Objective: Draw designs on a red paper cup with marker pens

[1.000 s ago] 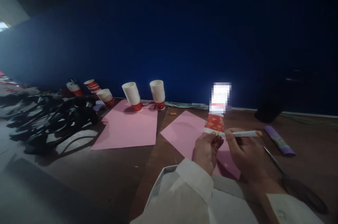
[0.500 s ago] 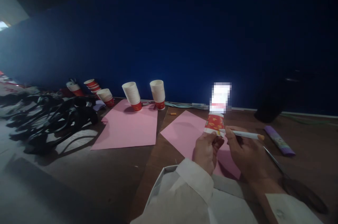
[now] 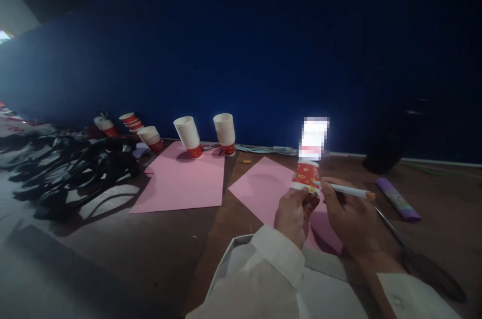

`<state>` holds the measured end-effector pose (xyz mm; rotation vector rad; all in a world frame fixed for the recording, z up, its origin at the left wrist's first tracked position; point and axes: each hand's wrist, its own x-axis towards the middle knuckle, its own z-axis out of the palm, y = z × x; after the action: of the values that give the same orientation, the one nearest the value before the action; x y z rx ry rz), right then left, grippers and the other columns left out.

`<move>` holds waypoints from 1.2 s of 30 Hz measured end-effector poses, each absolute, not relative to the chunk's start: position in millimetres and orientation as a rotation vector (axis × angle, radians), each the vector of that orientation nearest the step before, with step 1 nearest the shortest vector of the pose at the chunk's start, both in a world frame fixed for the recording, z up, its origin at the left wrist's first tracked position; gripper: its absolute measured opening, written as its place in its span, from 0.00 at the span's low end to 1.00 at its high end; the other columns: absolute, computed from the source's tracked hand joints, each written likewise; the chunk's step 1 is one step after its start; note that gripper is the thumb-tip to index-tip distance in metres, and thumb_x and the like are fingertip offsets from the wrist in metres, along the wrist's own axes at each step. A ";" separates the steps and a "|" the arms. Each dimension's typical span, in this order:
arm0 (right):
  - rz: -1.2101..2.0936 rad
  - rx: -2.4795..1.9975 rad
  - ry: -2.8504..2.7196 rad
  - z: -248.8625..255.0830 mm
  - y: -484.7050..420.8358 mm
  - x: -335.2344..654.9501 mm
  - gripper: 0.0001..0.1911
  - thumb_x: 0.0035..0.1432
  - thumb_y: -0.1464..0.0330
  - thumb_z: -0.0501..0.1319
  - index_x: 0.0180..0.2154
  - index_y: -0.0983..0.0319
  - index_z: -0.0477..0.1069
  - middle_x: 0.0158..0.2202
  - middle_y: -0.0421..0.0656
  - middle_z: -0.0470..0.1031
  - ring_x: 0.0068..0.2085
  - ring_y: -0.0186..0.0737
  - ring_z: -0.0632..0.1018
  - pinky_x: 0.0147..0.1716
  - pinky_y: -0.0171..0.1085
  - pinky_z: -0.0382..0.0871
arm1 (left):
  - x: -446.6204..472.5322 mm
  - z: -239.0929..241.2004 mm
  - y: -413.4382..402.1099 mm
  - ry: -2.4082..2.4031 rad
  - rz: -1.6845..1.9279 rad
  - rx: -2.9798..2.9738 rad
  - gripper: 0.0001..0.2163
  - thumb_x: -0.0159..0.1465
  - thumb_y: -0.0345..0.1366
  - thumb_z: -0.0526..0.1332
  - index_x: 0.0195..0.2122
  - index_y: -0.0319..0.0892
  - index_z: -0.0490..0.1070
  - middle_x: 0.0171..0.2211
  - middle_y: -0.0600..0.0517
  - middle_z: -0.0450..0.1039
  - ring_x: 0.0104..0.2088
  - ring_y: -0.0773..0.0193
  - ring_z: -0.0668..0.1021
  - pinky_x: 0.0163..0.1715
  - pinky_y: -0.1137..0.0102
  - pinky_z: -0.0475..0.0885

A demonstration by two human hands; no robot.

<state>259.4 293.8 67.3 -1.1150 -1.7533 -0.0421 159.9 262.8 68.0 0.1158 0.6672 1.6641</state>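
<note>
My left hand (image 3: 294, 216) holds a red and white paper cup (image 3: 307, 177) by its base, raised above a pink paper sheet (image 3: 263, 188). The cup's upper part is blurred out. My right hand (image 3: 350, 218) grips a white pen with an orange end (image 3: 352, 191), its tip touching the cup's lower rim. Both white sleeves show at the bottom of the view.
A second pink sheet (image 3: 181, 178) lies to the left, with stacks of paper cups (image 3: 225, 133) behind it along the blue wall. Black tangled items (image 3: 75, 173) pile at the left. A purple tube (image 3: 398, 200) and scissors (image 3: 422, 261) lie to the right.
The pen's orange end has dipped slightly and the tip has shifted along the cup's base. The cup has barely moved.
</note>
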 end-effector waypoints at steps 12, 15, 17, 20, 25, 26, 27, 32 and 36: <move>-0.058 -1.126 -1.750 61.1 296.5 261.2 0.20 0.66 0.54 0.54 0.35 0.60 0.78 0.34 0.47 0.82 0.35 0.45 0.82 0.34 0.40 0.71 | 159.2 63.8 265.2 0.608 1.656 0.111 0.03 0.57 0.29 0.65 0.31 0.33 0.75 0.27 0.48 0.73 0.27 0.70 0.75 0.35 0.74 0.74; -0.060 -1.129 -1.756 61.0 296.3 260.5 0.22 0.66 0.53 0.54 0.34 0.60 0.78 0.33 0.47 0.82 0.34 0.45 0.82 0.34 0.39 0.71 | 159.0 61.6 266.1 0.606 1.658 0.119 0.04 0.57 0.30 0.65 0.32 0.34 0.74 0.28 0.48 0.73 0.28 0.69 0.75 0.35 0.73 0.73; -0.054 -1.134 -1.751 61.0 295.9 260.0 0.22 0.66 0.53 0.53 0.34 0.60 0.78 0.32 0.47 0.82 0.34 0.45 0.82 0.33 0.39 0.71 | 159.0 60.4 266.6 0.609 1.659 0.123 0.04 0.57 0.29 0.65 0.33 0.35 0.73 0.28 0.49 0.72 0.28 0.68 0.75 0.35 0.73 0.73; -0.051 -1.129 -1.740 60.9 295.5 259.3 0.23 0.66 0.52 0.53 0.34 0.60 0.78 0.32 0.47 0.82 0.35 0.45 0.82 0.34 0.39 0.71 | 158.7 59.1 267.5 0.601 1.658 0.126 0.04 0.57 0.28 0.64 0.33 0.34 0.73 0.28 0.49 0.72 0.28 0.68 0.75 0.35 0.72 0.72; -0.062 -1.138 -1.750 60.6 296.0 259.1 0.26 0.66 0.50 0.52 0.32 0.61 0.78 0.32 0.47 0.82 0.34 0.44 0.82 0.33 0.38 0.71 | 158.5 57.0 269.3 0.595 1.656 0.123 0.04 0.57 0.28 0.63 0.33 0.34 0.73 0.28 0.48 0.73 0.28 0.68 0.75 0.34 0.72 0.72; -0.063 -1.137 -1.756 60.4 296.1 259.3 0.26 0.66 0.50 0.51 0.32 0.61 0.78 0.31 0.47 0.82 0.33 0.44 0.82 0.33 0.38 0.70 | 158.6 56.7 269.6 0.592 1.657 0.121 0.04 0.57 0.27 0.63 0.33 0.34 0.73 0.28 0.48 0.73 0.28 0.68 0.75 0.34 0.72 0.72; -0.065 -1.133 -1.761 60.0 296.3 259.5 0.27 0.67 0.50 0.51 0.32 0.61 0.78 0.31 0.47 0.82 0.33 0.44 0.82 0.32 0.38 0.70 | 158.6 56.5 269.8 0.590 1.657 0.119 0.04 0.57 0.27 0.63 0.33 0.34 0.73 0.28 0.48 0.73 0.28 0.68 0.75 0.34 0.72 0.72; -0.085 -1.127 -1.760 57.2 297.4 260.4 0.26 0.66 0.50 0.51 0.33 0.61 0.78 0.32 0.47 0.82 0.33 0.45 0.82 0.33 0.38 0.70 | 158.8 56.9 270.1 0.599 1.656 0.103 0.03 0.57 0.27 0.63 0.33 0.34 0.72 0.28 0.48 0.73 0.27 0.68 0.75 0.34 0.71 0.72; -0.052 -1.152 -1.746 57.2 297.4 260.1 0.27 0.66 0.49 0.51 0.33 0.60 0.78 0.32 0.48 0.81 0.34 0.45 0.82 0.33 0.38 0.71 | 159.1 56.9 270.5 0.604 1.657 0.096 0.03 0.56 0.26 0.63 0.32 0.34 0.72 0.27 0.48 0.73 0.27 0.67 0.75 0.34 0.71 0.73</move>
<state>260.1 297.4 57.2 -1.1523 -1.7457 -0.0516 159.1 270.5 56.9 0.0961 0.6039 1.6566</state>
